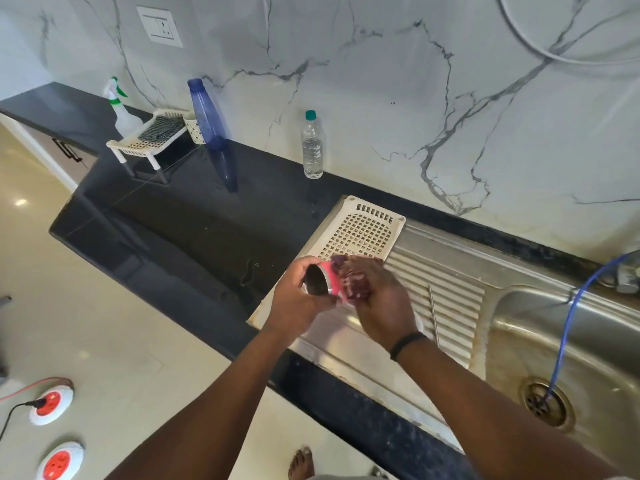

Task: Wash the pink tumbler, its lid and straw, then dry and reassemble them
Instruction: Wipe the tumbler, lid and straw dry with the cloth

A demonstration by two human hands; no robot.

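My left hand (294,299) grips the pink tumbler (325,277) near its open mouth, and the tumbler lies tilted on its side with the steel inside facing me. My right hand (381,303) presses a dark red cloth (349,278) around the tumbler's body. Both hands hover over the steel drainboard (446,271). A thin metal straw (433,315) lies along the drainboard's ribs to the right of my right hand. I cannot see the lid.
A white perforated tray (363,230) lies upside down on the drainboard behind my hands. The sink basin (568,348) with a blue hose (568,323) is at right. On the black counter (194,216) stand a water bottle (312,147), a blue bottle (206,114), a small rack (149,140) and a spray bottle (121,109).
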